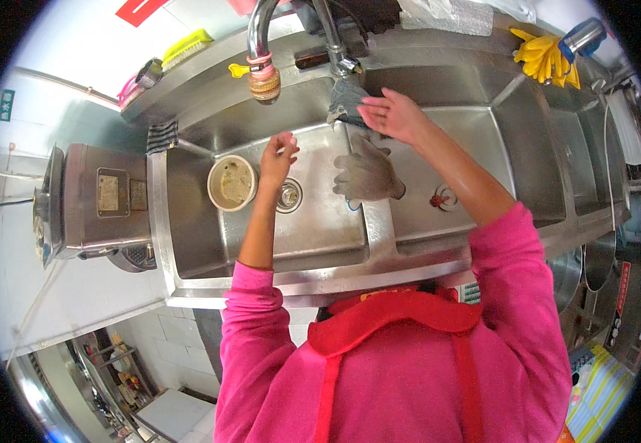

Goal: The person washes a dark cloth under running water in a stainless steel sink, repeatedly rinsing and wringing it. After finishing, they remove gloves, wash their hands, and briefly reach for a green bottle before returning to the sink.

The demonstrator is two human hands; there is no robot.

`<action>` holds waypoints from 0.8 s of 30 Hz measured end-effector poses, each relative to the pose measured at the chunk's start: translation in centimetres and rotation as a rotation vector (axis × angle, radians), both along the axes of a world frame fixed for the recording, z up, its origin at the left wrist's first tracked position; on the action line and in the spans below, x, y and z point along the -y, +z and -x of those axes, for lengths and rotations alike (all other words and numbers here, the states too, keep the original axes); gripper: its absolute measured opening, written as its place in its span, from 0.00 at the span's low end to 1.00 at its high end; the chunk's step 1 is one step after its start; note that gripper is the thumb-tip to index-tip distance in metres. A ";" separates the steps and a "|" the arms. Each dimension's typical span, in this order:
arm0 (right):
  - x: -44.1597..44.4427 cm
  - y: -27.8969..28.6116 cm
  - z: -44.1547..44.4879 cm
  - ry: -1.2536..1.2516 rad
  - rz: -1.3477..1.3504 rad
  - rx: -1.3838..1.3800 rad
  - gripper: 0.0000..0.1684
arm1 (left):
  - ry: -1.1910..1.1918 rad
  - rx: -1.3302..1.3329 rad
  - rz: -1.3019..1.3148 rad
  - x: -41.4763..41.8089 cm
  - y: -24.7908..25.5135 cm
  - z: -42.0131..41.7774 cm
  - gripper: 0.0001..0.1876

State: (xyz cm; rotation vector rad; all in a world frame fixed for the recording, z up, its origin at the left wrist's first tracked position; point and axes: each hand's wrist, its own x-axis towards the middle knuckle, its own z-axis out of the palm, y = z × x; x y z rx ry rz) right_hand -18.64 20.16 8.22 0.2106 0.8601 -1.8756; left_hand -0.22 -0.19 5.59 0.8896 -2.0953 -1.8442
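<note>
My left hand point(279, 157) hovers over the left basin point(320, 232) of a stainless steel sink, its fingers loosely curled; whether anything small is between them is unclear. My right hand point(392, 115) reaches over the divider area with fingers extended, beside a dark grey cloth point(347, 98) that hangs near the tap's base. I cannot tell whether its fingertips touch that cloth. Below my right hand, grey work gloves point(367, 174) lie over the divider point(380, 224) between the basins. A round cream strainer basket point(233, 183) with scraps inside stands at the left of the left basin.
The chrome tap point(257, 39) with a filter nozzle point(264, 86) overhangs the left basin. Yellow rubber gloves point(542, 58) hang at the back right. A yellow scrubbing brush point(187, 47) rests on the back ledge; a striped cloth point(162, 137) drapes over the left rim, near a metal machine point(104, 199).
</note>
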 end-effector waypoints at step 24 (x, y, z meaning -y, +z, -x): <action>17.0 -14.7 16.9 -0.849 -0.212 0.311 0.13 | 0.449 -0.384 -1.314 -1.1 3.5 6.1 0.09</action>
